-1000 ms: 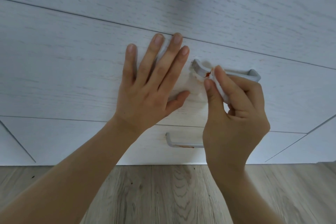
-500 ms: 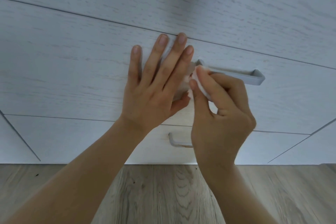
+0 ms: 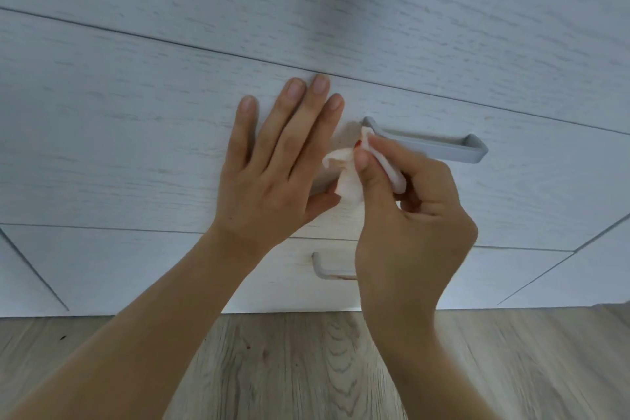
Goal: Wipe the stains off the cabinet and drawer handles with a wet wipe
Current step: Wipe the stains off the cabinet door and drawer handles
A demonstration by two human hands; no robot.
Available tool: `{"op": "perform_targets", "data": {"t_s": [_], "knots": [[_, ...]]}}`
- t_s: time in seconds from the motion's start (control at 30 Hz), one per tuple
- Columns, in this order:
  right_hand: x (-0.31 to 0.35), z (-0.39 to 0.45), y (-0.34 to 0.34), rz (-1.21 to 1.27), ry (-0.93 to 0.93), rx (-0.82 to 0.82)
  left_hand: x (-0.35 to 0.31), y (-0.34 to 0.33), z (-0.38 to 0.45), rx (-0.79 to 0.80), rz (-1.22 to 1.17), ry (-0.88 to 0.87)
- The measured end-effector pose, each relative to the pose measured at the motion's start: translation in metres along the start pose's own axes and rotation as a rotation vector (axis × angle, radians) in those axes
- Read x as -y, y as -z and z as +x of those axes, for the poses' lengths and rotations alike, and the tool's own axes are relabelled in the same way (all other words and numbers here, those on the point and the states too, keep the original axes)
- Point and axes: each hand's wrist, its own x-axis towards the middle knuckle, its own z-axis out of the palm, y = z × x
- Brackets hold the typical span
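Left hand [image 3: 272, 177] flat on the pale wood-grain drawer front [image 3: 119, 133], just left of the grey bar-shaped upper handle [image 3: 439, 145]. Right hand [image 3: 405, 222] pinches the crumpled white wet wipe [image 3: 347, 181] against that handle's left end. Grey lower drawer handle [image 3: 327, 269] sits below, partly behind the right hand. Wood-plank floor [image 3: 306, 368] lies beneath.

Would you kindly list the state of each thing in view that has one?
Left hand: flat, pressing the drawer front.
Right hand: pinching the wet wipe.
Wet wipe: crumpled, red-stained, at the upper handle's left end.
Upper handle: looks clean where visible.
Lower handle: stained, partly hidden.
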Motion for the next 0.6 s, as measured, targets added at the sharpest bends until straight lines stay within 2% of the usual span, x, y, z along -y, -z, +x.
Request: {"op": "perform_targets", "data": {"t_s": [0.13, 0.23, 0.6], "knots": [[-0.001, 0.004, 0.01, 0.068, -0.139, -0.132, 0.001, 0.001, 0.0, 0.004, -0.008, -0.005], [-0.006, 0.013, 0.024, 0.11, -0.224, -0.17, 0.002, 0.001, -0.001, 0.005, 0.015, -0.02], [-0.025, 0.04, 0.057, 0.187, -0.37, -0.3, 0.002, 0.004, 0.0, 0.033, -0.01, -0.022]]}}
